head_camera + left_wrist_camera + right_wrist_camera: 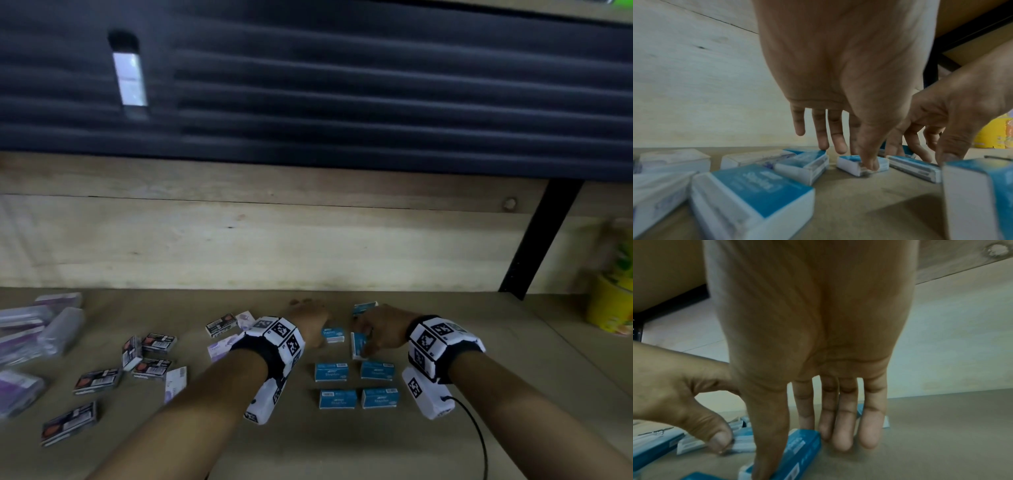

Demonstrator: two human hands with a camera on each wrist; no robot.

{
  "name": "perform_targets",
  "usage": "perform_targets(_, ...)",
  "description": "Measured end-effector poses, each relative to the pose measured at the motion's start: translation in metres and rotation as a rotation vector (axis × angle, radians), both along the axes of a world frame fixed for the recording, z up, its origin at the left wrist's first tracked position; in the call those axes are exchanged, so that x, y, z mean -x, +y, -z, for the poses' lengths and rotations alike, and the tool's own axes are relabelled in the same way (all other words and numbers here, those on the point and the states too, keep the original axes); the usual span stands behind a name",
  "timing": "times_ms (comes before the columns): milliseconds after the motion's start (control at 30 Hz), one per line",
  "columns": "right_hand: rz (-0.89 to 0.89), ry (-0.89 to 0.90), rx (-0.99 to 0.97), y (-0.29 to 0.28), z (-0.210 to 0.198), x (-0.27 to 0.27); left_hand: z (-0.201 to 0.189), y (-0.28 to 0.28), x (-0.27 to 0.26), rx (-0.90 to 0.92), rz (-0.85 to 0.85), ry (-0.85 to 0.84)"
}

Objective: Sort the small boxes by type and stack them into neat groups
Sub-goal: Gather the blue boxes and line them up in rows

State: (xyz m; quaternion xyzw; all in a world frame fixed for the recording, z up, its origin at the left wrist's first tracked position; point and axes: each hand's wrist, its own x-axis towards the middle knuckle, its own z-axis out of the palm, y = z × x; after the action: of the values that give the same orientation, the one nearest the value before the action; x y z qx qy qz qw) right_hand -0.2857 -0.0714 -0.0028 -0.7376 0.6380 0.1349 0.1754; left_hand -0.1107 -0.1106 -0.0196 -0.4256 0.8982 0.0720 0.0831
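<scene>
Purple packs (24, 329): clear-wrapped, heaped at the tabletop's 9 o'clock edge, well apart from the work.
Black-and-orange boxes (150, 353): scattered loose at 8 o'clock, lying at odd angles, not yet grouped.
White-and-lilac boxes (222, 346): a few just left of the left wrist, one half under the forearm.
Left hand (310, 323): fingers relaxed and fairly wide, thumb tip pressing a blue staple box (861, 165) that lies flat; it grips nothing.
Blue staple rows (356, 383): four boxes squared in a two-by-two block at 6 o'clock, small gaps between them.
Right hand (380, 329): thumb and fingers narrow around a blue staple box on edge (358, 344), holding it tilted just above the block.
Stray blue box (364, 307): beyond the right fingers, at 12 o'clock.
Doing it well: in my judgement, lay the held box flat, label up, square its edges to the block, and steady the neighbours with the left hand.
Edges: a pale wooden back wall (274, 246) closes off 12 o'clock; a black post (537, 240) and a yellow cup (609, 308) stand at 2 o'clock.
Open room: bare tabletop (342, 445) lies toward 6 o'clock and right of the block, the likeliest space for further stacks.
</scene>
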Motion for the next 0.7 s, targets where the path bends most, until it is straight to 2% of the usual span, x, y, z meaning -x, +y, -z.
perform_targets(267, -0.009, -0.056, 0.093, -0.001, 0.003, 0.002, 0.004, -0.002, 0.002, -0.012, -0.009, 0.134)
perform_targets(500, -0.004, -0.168, 0.15, 0.002, -0.003, 0.007, 0.004, 0.003, 0.004, -0.068, -0.017, 0.134)
perform_targets(700, -0.016, -0.133, 0.161, 0.008, -0.008, 0.009, 0.007, 0.007, 0.001, -0.133, -0.003, 0.231)
